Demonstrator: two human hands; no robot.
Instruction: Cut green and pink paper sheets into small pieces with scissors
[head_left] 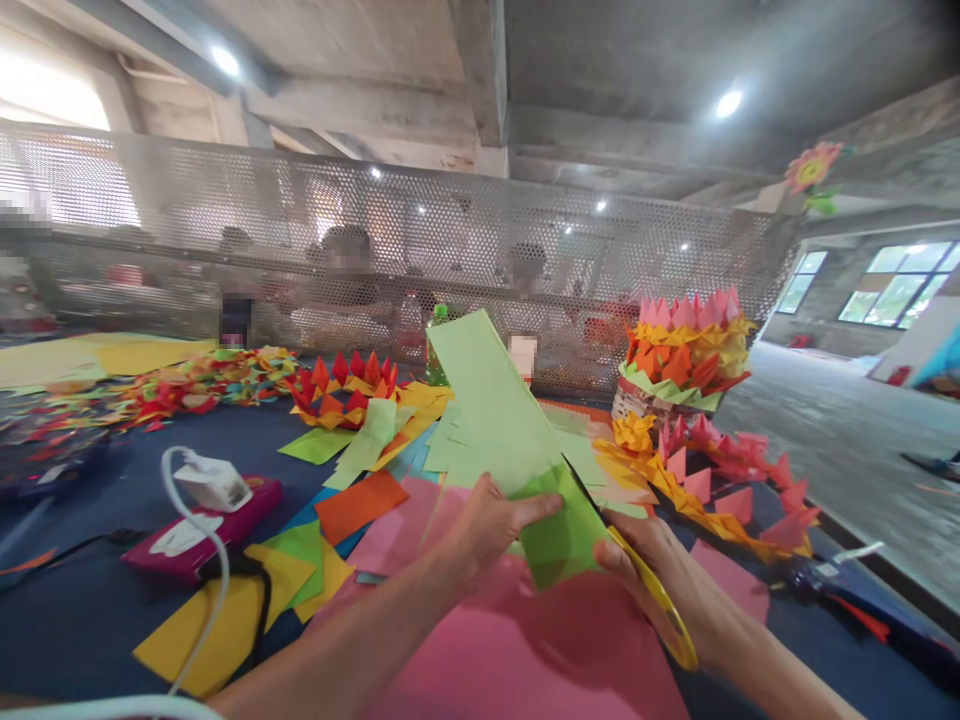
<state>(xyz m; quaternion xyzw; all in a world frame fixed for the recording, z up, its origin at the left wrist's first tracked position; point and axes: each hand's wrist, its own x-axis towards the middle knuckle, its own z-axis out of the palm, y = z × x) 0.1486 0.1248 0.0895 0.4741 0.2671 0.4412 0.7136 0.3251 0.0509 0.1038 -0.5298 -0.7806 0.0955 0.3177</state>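
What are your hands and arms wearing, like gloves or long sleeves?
Nothing that I can see! My left hand and right hand have no gloves, and no sleeves show on my left forearm or right forearm. I see no watch or bracelet either.

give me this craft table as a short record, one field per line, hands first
left hand: holds pale green paper and a bright green piece, thumb on top
right hand: holds yellow-handled scissors, blades at the bright green piece's edge
under hands: large pink sheet
left side: white plug on a magenta power strip
behind: red-orange folded paper ring, green-capped bottle
right side: stacked folded paper rings
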